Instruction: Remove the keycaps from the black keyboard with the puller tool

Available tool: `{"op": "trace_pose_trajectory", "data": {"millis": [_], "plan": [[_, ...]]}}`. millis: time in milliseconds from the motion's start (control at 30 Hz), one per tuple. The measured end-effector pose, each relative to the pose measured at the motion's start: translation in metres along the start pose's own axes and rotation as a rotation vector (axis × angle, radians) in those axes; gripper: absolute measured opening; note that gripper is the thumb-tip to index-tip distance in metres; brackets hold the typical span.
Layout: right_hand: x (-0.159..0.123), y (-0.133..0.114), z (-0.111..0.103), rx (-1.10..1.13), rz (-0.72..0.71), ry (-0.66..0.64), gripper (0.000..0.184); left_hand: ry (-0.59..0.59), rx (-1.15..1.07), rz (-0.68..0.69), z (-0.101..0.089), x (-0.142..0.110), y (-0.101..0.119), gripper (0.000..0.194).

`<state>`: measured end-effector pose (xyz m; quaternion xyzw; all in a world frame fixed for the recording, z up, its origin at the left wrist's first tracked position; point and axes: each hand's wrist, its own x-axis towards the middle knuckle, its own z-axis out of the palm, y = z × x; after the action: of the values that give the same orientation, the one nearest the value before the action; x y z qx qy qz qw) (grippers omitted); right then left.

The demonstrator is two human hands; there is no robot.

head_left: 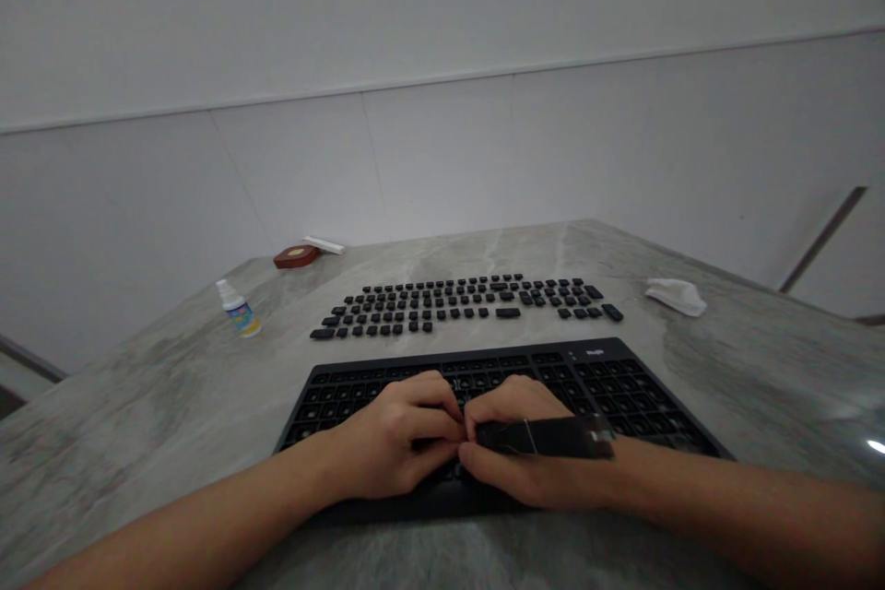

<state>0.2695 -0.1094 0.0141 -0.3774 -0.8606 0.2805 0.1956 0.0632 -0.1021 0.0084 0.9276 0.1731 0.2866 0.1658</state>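
A black keyboard [587,355] with its keycaps off lies in front of me, its open key sockets showing. Over its lower middle, my left hand [401,433] is closed, fingertips pinched together against those of the other hand. Whatever is between those fingertips is too small or hidden to make out. My right hand [515,470] is closed too, gripping a black flat-handled tool [553,438] that points right, along the wrist. Beyond the keyboard, loose black keycaps [508,312] are laid out in rows on the table.
At the left stands a small white spray bottle [239,309] with a coloured label. A red-brown case [296,256] and a white flat object [324,245] lie near the back edge. On the right is a crumpled white tissue [676,296]. The grey marbled table [138,442] meets a white wall.
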Motion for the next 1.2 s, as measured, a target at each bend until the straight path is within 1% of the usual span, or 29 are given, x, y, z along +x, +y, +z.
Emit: {"op": "trace_pose_trajectory", "data": {"millis": [67, 167, 300, 400, 567, 733, 900, 1000, 1133, 1200], "plan": [[0.0, -0.003, 0.004, -0.055, 0.074, 0.041, 0.025, -0.001, 0.01, 0.003, 0.0, 0.0, 0.0, 0.016], [0.0, -0.004, 0.007, -0.038, 0.082, 0.039, 0.024, -0.005, 0.026, 0.002, 0.0, 0.0, -0.001, 0.016], [0.0, -0.002, 0.004, 0.047, 0.059, -0.002, 0.022, -0.014, 0.022, 0.001, 0.0, 0.0, 0.0, 0.016], [0.002, -0.002, 0.003, 0.14, 0.102, -0.01, 0.02, -0.013, 0.018, -0.003, 0.001, 0.0, 0.0, 0.016], [0.007, -0.003, 0.003, 0.376, 0.158, 0.017, 0.02, -0.009, 0.013, 0.007, 0.001, -0.001, -0.001, 0.017], [0.009, -0.006, 0.002, 0.434, 0.235, 0.022, 0.025, -0.023, 0.008, 0.036, 0.0, -0.002, -0.002, 0.014], [0.01, -0.01, 0.004, 0.424, 0.275, 0.059, 0.025, -0.015, 0.003, 0.024, 0.001, -0.001, -0.003, 0.013], [0.01, -0.011, 0.005, 0.453, 0.261, 0.081, 0.023, -0.01, 0.013, 0.021, 0.001, -0.001, -0.002, 0.016], [0.009, -0.007, 0.004, 0.652, 0.247, 0.169, 0.021, -0.016, 0.01, 0.017, 0.001, 0.001, 0.0, 0.016], [0.008, -0.005, 0.003, 0.712, 0.239, 0.203, 0.021, -0.026, 0.011, 0.024, 0.001, 0.002, 0.001, 0.018]]}}
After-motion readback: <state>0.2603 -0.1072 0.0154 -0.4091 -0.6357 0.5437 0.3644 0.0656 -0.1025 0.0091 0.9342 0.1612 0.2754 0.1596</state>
